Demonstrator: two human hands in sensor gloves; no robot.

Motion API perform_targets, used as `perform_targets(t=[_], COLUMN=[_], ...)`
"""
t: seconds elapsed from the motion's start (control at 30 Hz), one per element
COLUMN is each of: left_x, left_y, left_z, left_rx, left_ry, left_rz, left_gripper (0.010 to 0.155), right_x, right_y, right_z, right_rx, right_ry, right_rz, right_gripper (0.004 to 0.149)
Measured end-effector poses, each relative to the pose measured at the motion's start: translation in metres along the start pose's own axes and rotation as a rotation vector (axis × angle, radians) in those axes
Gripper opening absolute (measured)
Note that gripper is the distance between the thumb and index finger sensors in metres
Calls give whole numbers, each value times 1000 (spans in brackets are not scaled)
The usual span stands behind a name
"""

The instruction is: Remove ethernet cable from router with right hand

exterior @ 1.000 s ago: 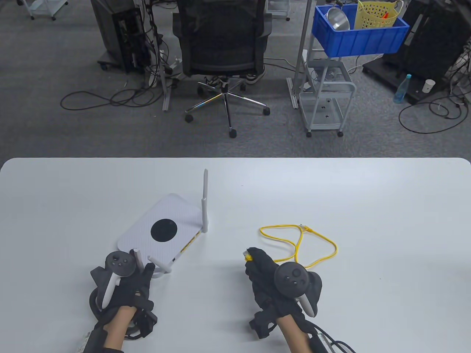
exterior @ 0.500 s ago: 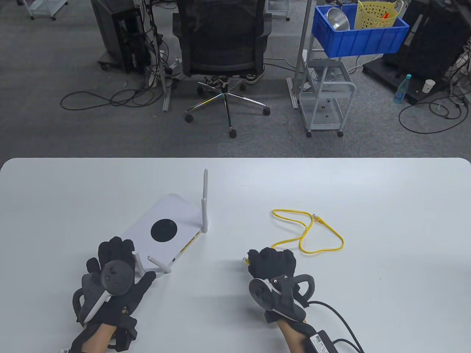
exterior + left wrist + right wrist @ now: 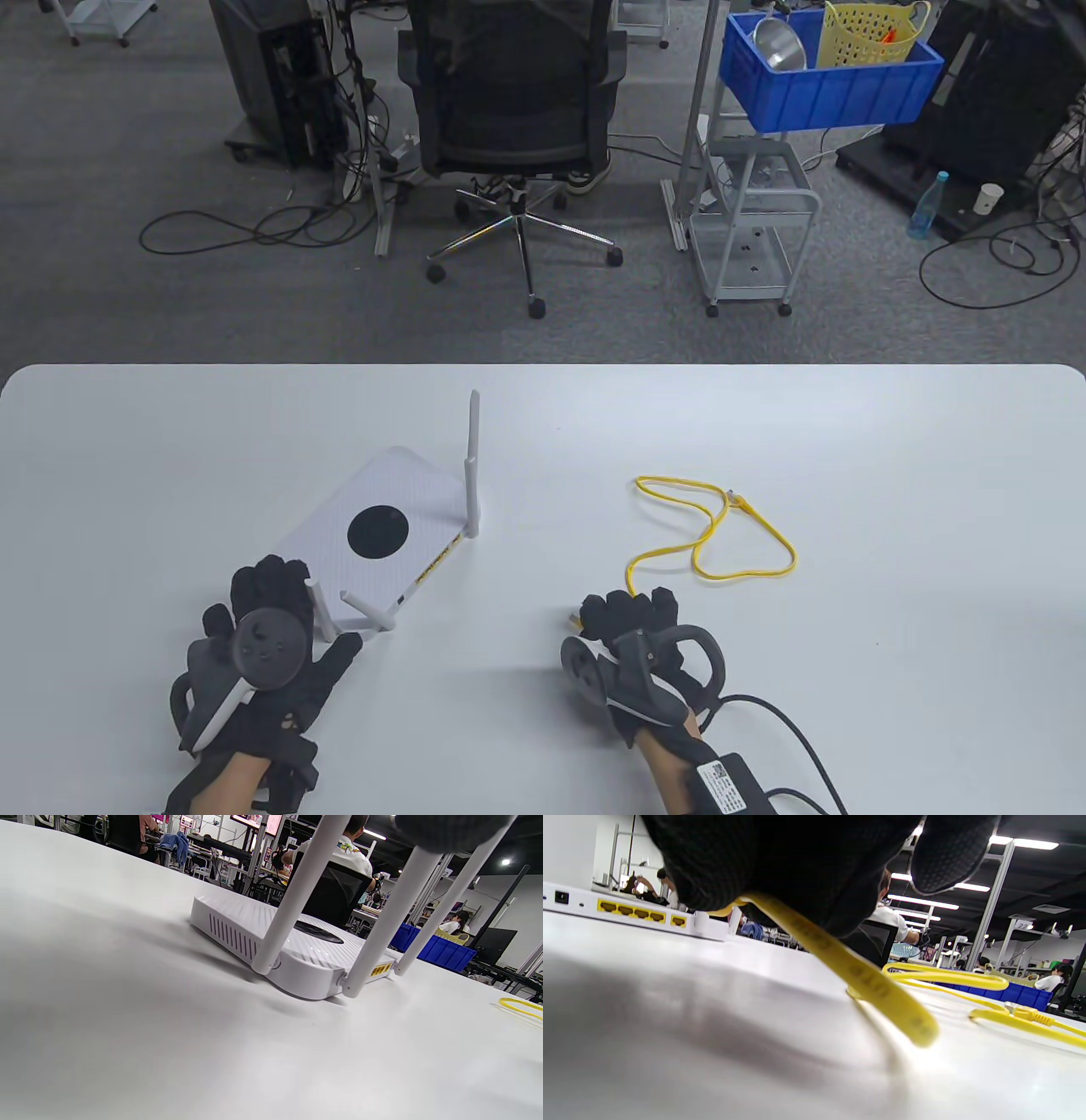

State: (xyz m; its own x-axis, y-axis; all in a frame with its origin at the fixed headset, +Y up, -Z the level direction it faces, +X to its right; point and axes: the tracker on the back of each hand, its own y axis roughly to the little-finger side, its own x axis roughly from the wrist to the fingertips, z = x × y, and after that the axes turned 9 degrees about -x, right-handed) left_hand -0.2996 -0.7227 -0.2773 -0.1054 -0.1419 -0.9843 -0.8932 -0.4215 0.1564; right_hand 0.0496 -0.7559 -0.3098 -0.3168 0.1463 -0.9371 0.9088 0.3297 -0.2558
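Note:
The white router (image 3: 373, 531) lies left of centre on the table, one antenna upright and others angled near my left hand. The yellow ethernet cable (image 3: 674, 484) is out of the router and lies in loose loops to its right, its free plug (image 3: 740, 501) on the table. My right hand (image 3: 624, 607) grips the cable's other end near the front edge; in the right wrist view the cable (image 3: 865, 980) runs out from under the gloved fingers. The router's yellow ports (image 3: 628, 914) stand bare. My left hand (image 3: 271, 577) rests spread at the router's near corner, by the antennas (image 3: 292, 899).
The white table (image 3: 891, 475) ends at a far edge, with grey floor beyond. An office chair (image 3: 509, 93) and a cart with a blue crate (image 3: 827, 85) stand past it. A black lead (image 3: 789, 722) trails from my right wrist.
My right hand turned and drew back a little toward the front edge, still holding the cable end; the loops slid right and farther away. My left hand moved up onto the router's near corner.

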Motion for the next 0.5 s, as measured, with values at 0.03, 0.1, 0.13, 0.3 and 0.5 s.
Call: perform_targets(t=[0.03, 0.1, 0.13, 0.3, 0.5], left_x=[0, 1, 2, 4, 6], left_y=[0, 1, 1, 4, 5], left_z=[-1, -2, -3, -6, -9], left_rx=[5, 5, 3, 11, 22], left_ry=[3, 9, 12, 31, 45], left_rz=[3, 7, 8, 25, 37], left_gripper=[91, 91, 91, 91, 91], right_x=[1, 2, 2, 2, 2], right_y=[-3, -5, -6, -6, -6], right_z=[1, 3, 3, 4, 6], right_rx=[-10, -22, -25, -33, -57], right_ry=[-22, -42, -47, -70, -98], right_rz=[-9, -18, -21, -25, -39], right_gripper=[49, 48, 48, 47, 46])
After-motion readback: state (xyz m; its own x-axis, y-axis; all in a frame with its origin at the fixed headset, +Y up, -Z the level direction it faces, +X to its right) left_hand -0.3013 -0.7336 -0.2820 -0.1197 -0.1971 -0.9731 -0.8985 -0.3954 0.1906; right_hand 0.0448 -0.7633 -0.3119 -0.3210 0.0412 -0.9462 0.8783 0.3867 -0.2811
